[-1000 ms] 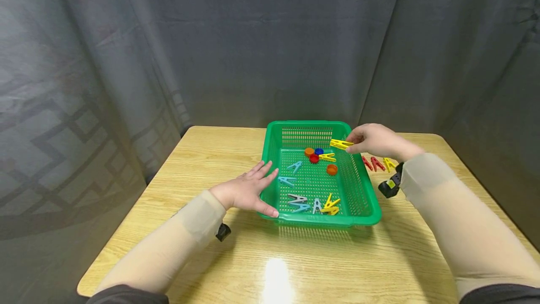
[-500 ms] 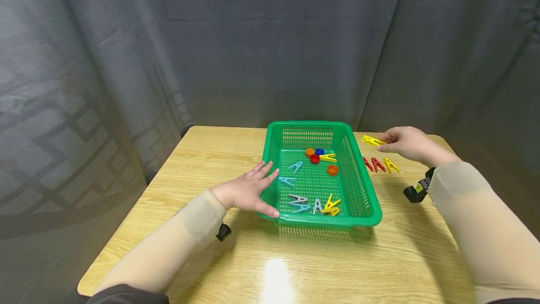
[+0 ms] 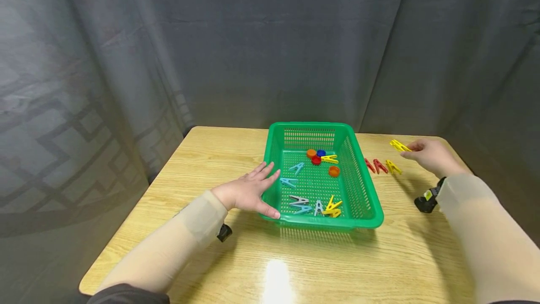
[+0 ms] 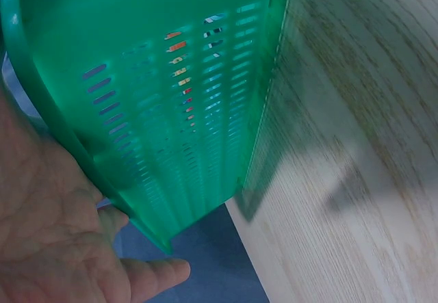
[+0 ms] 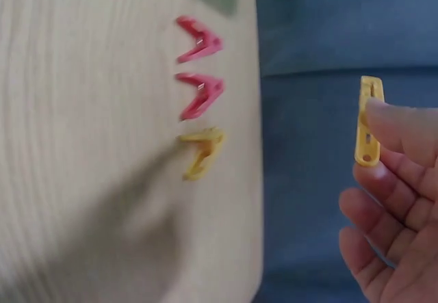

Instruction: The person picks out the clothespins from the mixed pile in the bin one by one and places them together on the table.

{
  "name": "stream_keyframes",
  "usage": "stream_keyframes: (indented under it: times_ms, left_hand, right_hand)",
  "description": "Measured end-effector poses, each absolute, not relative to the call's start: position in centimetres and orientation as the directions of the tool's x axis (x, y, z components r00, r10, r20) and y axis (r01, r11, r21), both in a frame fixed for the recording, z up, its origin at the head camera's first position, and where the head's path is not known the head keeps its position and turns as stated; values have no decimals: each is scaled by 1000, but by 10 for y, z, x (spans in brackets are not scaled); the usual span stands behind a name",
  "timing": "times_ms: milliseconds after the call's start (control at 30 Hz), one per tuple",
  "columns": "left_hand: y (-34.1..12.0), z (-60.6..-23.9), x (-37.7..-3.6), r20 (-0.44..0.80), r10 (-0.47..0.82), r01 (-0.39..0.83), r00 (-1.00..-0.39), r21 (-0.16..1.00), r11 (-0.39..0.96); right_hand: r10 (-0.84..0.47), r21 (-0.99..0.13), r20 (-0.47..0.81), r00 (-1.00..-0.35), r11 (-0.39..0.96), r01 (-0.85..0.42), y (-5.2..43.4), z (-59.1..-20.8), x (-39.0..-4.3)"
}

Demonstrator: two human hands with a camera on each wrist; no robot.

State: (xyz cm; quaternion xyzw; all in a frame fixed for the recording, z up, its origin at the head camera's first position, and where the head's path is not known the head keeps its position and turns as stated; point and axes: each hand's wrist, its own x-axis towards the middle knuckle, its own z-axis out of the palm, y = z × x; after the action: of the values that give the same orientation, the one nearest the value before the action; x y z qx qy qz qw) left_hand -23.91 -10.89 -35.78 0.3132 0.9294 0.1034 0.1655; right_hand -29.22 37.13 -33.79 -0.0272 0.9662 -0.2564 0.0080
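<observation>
Wood-grain worktop (image 3: 236, 252) sitting in front of dark grey curtain (image 3: 270, 46), glare spot near front edge. Green basket (image 3: 359, 186) lying mid-worktop w/ loose pegs and bottle caps (image 3: 321, 156) inside. Two red pegs (image 3: 375, 165) + one yellow peg (image 3: 393, 167) lying in a row btwn basket and right edge. Left hand (image 3: 249, 191) resting on basket's left rim, fingers straight, slightly apart. Right hand (image 3: 428, 156) hovering near back-right corner, fingers pinching yellow clothespin (image 3: 398, 145) above the worktop.
</observation>
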Motion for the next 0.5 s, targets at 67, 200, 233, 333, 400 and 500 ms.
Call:
stream_keyframes:
  times_ms: [67, 200, 233, 333, 400, 500]
  left_hand:
    - [-109, -358, -239, -240, 617, 548, -749, 300, 781]
    - [-109, -358, -239, -235, 620, 550, -749, 302, 779]
    - [-109, -358, -239, -232, 622, 552, -748, 304, 776]
    - [-109, -358, -239, -229, 625, 557, -746, 299, 775]
    - [-109, -359, -239, -222, 629, 562, -745, 299, 771]
    - [-109, -359, -239, -224, 627, 563, -746, 292, 773]
  right_hand:
    - [-20, -491, 12, -1000, 871, -23, 375, -345, -292]
    - [50, -485, 18, -999, 874, 35, 381, -357, -292]
    - [63, -487, 19, -998, 872, 46, 381, -359, -292]
    - [98, -486, 20, -995, 871, 76, 383, -366, -293]
    - [120, -490, 11, -993, 866, 99, 384, -371, -294]
    - [153, -492, -5, -988, 860, 135, 385, -378, -295]
